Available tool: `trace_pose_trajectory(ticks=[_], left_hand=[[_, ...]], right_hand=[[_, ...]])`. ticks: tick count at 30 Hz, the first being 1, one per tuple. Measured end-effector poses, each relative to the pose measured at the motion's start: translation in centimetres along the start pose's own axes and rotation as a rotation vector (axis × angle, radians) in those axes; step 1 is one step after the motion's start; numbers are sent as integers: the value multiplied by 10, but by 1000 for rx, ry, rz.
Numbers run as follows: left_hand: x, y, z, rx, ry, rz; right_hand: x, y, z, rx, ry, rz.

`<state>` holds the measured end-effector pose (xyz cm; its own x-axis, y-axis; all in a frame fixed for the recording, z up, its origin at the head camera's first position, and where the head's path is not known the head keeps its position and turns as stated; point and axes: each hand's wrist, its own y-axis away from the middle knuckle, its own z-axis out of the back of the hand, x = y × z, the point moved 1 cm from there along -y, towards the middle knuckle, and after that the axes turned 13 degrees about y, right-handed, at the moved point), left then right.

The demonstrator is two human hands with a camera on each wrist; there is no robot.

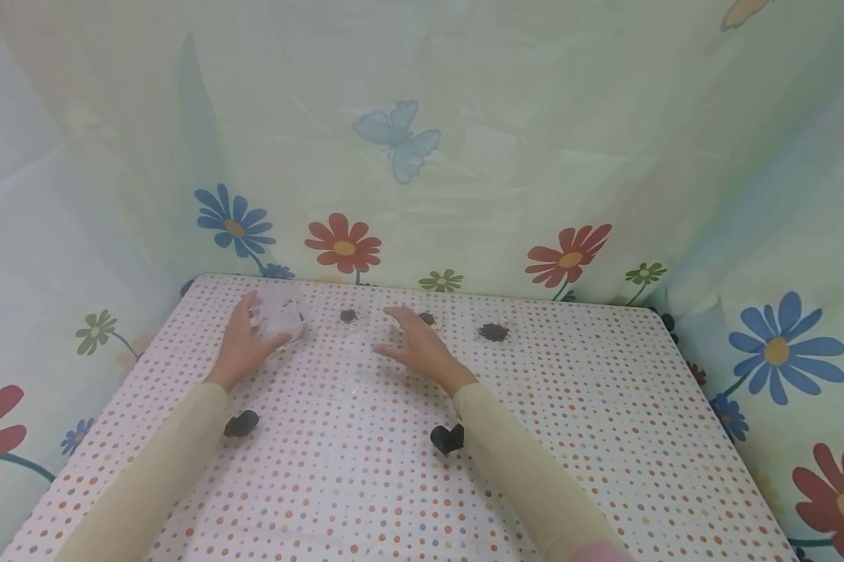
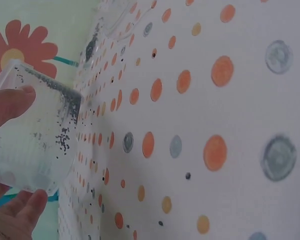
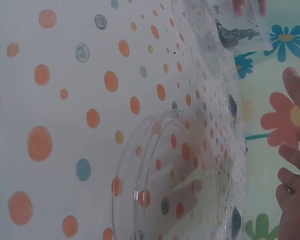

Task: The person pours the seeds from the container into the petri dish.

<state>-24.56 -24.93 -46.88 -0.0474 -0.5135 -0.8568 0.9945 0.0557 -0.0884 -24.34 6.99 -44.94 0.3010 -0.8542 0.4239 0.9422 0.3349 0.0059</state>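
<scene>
Left hand (image 1: 242, 343) grips 1 clear cup (image 2: 27, 140) with black specks (image 2: 70, 105); right hand (image 1: 423, 347) hovers, relaxed.

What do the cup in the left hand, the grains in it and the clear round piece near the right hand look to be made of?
Cup: probably thin plastic, slightly cloudy; grains show through its wall.
Grains: dark, loose specks; too small to tell the material.
Round piece: likely smooth, glossy plastic, being see-through with bright glints; glass remains possible.
</scene>
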Motion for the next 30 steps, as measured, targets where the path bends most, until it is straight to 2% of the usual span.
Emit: trace_pose_trajectory(ticks=[5, 14, 25, 30], left_hand=[[5, 0, 1, 3, 5, 7], [15, -1, 2, 1, -9, 67], [17, 1, 5, 34, -25, 104], [13, 3, 8, 27, -55, 62]], right_hand=[[0, -3, -1, -3, 6, 5], [-2, -5, -4, -6, -21, 0], [0, -8, -3, -8, -39, 11], [1, -10, -2, -14, -29, 21]])
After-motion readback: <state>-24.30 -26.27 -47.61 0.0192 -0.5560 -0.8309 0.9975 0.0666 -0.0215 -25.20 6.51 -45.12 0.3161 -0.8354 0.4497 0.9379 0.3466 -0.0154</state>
